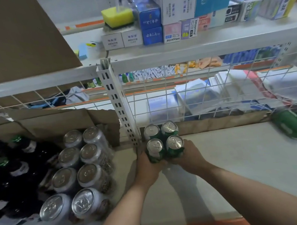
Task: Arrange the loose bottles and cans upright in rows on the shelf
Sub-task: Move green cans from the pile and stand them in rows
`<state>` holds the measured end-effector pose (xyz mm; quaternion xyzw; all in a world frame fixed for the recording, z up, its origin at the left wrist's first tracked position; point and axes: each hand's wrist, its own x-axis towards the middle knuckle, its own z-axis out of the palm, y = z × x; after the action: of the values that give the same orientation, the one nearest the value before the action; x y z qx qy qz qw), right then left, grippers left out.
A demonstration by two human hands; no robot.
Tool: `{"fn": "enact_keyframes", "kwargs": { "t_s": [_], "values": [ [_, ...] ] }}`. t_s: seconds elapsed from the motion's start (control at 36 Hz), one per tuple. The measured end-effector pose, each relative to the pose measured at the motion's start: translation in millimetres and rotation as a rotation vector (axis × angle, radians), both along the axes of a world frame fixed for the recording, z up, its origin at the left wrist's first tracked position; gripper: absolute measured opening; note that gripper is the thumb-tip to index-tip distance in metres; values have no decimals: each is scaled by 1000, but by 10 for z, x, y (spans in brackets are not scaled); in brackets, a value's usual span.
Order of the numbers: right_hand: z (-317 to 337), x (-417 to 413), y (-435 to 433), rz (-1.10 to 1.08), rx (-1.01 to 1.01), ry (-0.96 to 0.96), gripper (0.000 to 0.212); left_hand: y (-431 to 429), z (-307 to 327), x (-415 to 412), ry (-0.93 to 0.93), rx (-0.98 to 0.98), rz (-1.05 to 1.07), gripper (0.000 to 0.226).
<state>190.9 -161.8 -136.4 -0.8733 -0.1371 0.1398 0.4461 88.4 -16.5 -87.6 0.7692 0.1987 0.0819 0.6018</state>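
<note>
Two green cans stand upright at the front of a small block on the grey shelf (239,158), just right of the white slotted upright (118,104). My left hand (146,168) wraps the front left green can (154,148). My right hand (188,156) wraps the front right green can (174,143). Two more green cans (161,129) stand behind them against the back. At the far right, loose green cans (294,125) lie on their sides.
Left of the upright, silver cans (81,173) stand in two rows beside dark bottles (13,170) and torn cardboard (57,119). A white wire basket (214,91) of packets hangs over the back. Boxes and a sponge fill the shelf above.
</note>
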Motion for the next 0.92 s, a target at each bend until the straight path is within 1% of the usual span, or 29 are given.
{"fn": "enact_keyframes", "kwargs": {
  "t_s": [0.11, 0.17, 0.25, 0.33, 0.36, 0.53, 0.58, 0.61, 0.67, 0.72, 0.75, 0.78, 0.81, 0.83, 0.86, 0.92],
  "values": [
    [-377, 146, -69, 60, -100, 53, 55, 62, -114, 55, 35, 5, 12, 70],
    [-479, 190, -103, 84, -111, 53, 55, 63, -123, 55, 60, 28, 20, 66],
    [-163, 97, -99, 93, -106, 31, 52, 25, -59, 41, 85, 33, 36, 54],
    [-34, 72, -104, 113, -90, 20, 36, -1, -23, 47, 81, 34, 20, 55],
    [-26, 72, -107, 111, -85, 11, 34, -1, -34, 51, 84, 39, 25, 55],
    [74, 17, -94, 99, -74, 37, 35, 20, -113, 54, 93, 70, 59, 54],
    [138, 7, -93, 102, -113, 98, 42, 25, -114, 70, 76, 72, 49, 64],
    [169, 4, -105, 106, -122, 130, 51, 21, -92, 64, 66, 68, 46, 70],
    [121, 38, -164, 113, -92, 162, 67, 20, -51, 44, 80, 31, 21, 67],
    [268, -7, -200, 94, -66, 149, 69, 25, -21, 24, 72, 42, -6, 64],
    [375, -54, -212, 67, -63, 126, 66, 52, -34, 18, 61, 38, -21, 69],
    [489, -107, -224, 44, -56, 112, 66, 68, -32, 21, 34, 33, -32, 78],
    [567, -140, -238, 30, -46, 108, 75, 86, -34, 31, 20, 40, -23, 91],
    [637, -169, -256, 3, -43, 117, 88, 92, 30, 34, 22, 79, -6, 100],
    [695, -188, -286, -24, -38, 119, 99, 87, 148, 28, 26, 144, 5, 101],
    [811, -221, -370, -66, -16, 98, 104, 86, 442, 34, 9, 270, 8, 93]
  ]
}}
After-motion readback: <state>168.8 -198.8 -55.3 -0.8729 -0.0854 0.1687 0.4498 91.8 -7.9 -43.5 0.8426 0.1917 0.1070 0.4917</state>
